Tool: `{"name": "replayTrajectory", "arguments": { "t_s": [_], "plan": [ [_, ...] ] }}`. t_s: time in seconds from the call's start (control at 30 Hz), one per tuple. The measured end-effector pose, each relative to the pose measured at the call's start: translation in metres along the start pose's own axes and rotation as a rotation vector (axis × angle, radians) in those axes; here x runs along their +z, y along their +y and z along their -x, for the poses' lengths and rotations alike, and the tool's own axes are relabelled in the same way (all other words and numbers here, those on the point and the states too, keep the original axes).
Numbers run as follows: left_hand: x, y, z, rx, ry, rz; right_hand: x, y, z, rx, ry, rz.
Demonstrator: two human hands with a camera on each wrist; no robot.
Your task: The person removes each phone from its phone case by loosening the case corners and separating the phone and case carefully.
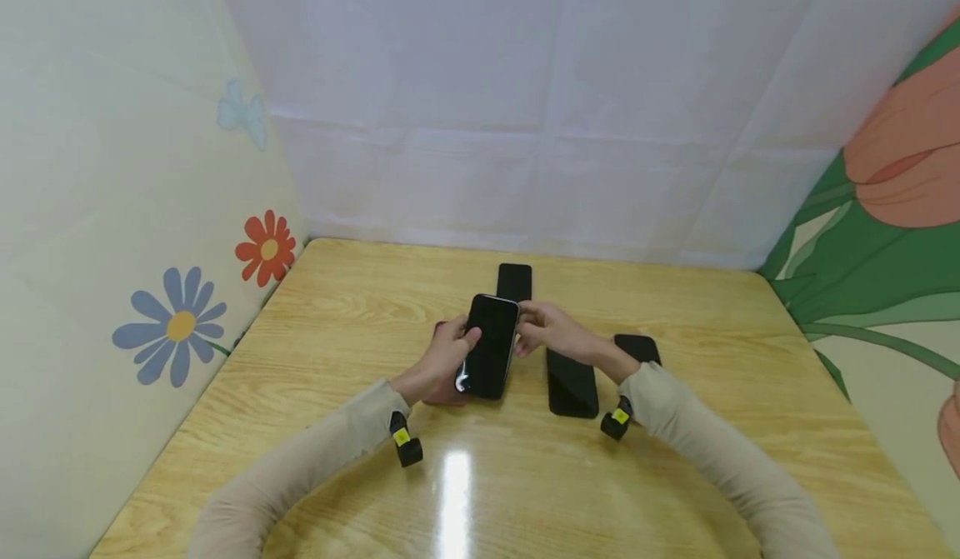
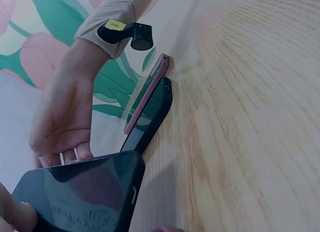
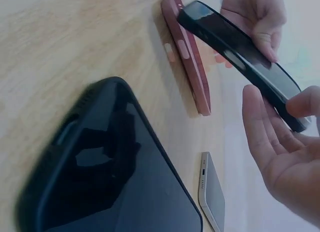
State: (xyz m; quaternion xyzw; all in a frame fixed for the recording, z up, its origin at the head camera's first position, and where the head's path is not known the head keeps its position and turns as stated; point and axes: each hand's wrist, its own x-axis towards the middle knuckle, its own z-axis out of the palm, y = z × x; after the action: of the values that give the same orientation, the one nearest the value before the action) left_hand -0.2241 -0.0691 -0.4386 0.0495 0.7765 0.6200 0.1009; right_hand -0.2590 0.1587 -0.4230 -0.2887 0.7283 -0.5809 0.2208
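My left hand (image 1: 447,351) grips a smartphone (image 1: 491,349) in a dark case, its thumb lying over the side of the black screen. The phone is tilted up above the table. At its far right corner my right hand (image 1: 553,330) pinches the edge. The right wrist view shows the right thumb (image 3: 304,102) on the screen side and fingers behind the case. Under the left hand lies a dark pink phone case (image 3: 187,57), partly hidden by the held phone in the head view. Near the right hand, a black phone (image 1: 572,386) lies face up on the table.
Behind the held phone lies another phone (image 1: 514,281), which shows a silver edge in the right wrist view. A pink-edged phone (image 2: 150,94) lies at the right, partly behind the right forearm. The wooden table (image 1: 360,292) meets a white cloth backdrop (image 1: 480,126).
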Motion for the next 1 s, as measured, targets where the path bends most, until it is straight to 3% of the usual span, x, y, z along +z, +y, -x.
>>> {"name": "replayTrajectory", "arguments": {
  "t_s": [0.27, 0.5, 1.0],
  "plan": [
    [0.001, 0.005, 0.0, 0.004, 0.034, -0.015, 0.008, 0.005, 0.0, 0.031, 0.019, 0.029],
    [-0.001, 0.005, 0.0, -0.002, 0.024, -0.001, 0.014, 0.006, 0.002, 0.063, 0.019, 0.059],
    [0.0, 0.003, -0.003, -0.019, 0.025, 0.035, 0.019, 0.012, 0.011, 0.098, -0.069, 0.074]
  ]
}}
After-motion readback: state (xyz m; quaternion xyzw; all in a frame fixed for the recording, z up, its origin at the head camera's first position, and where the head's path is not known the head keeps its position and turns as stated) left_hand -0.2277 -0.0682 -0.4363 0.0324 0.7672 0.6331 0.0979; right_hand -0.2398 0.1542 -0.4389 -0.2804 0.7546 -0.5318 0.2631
